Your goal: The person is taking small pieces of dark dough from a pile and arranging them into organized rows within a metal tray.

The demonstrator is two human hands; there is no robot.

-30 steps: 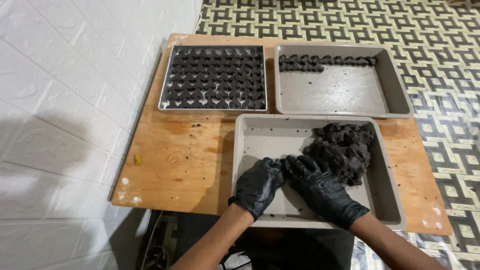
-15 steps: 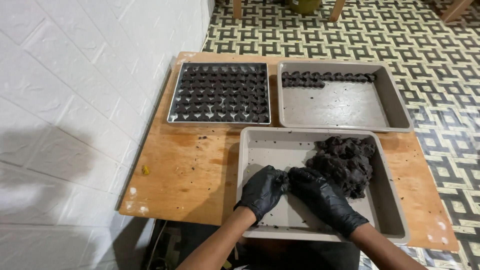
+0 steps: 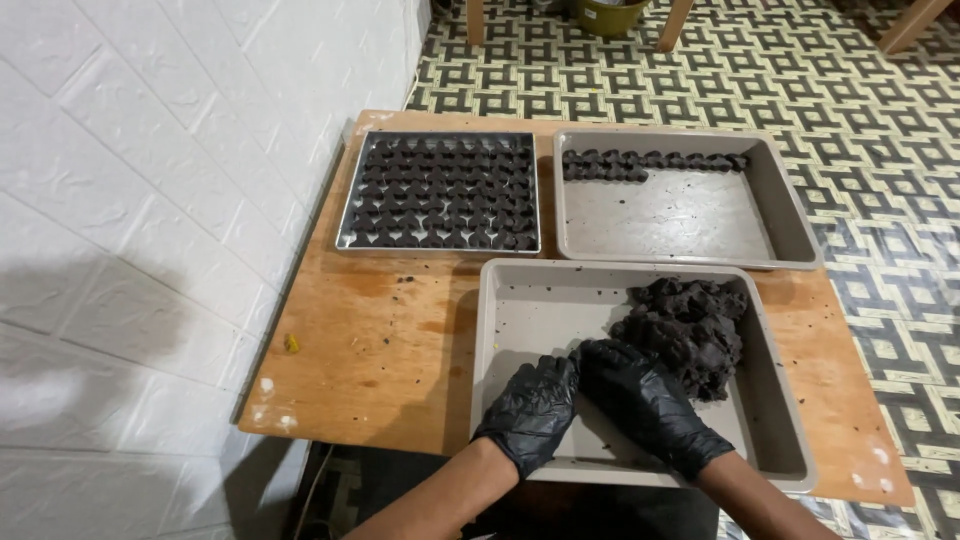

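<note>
Your black-gloved left hand [image 3: 530, 412] and black-gloved right hand [image 3: 645, 405] meet fingertip to fingertip in the near grey plastic tray [image 3: 520, 300], fingers curled over something too hidden to tell, just beside the lump of dark dough [image 3: 690, 330] at its far right. Since a second ago they have drawn closer together, off the lump. Farther off, the full black mould tray [image 3: 440, 192] and far grey tray [image 3: 780, 215] with one row of dark pieces [image 3: 650, 162] are unchanged
</note>
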